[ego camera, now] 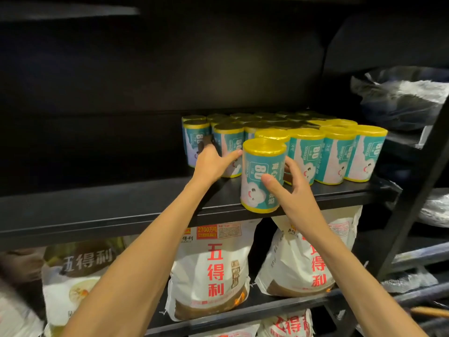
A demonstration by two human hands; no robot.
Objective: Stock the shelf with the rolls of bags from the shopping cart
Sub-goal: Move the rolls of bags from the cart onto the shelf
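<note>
— Rolls [263,175] on the shelf [121,210]?
— Roughly twenty-five, back rows too dim for exact counting.
— Flour sacks [211,271] below?
— About six, some cut off. Two hands [292,188] too.

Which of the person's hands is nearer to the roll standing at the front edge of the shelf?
Right. The right hand grips the front roll, thumb on its label. The left hand lies just left of it, against the rolls behind, thumb tip reaching its upper edge.
</note>
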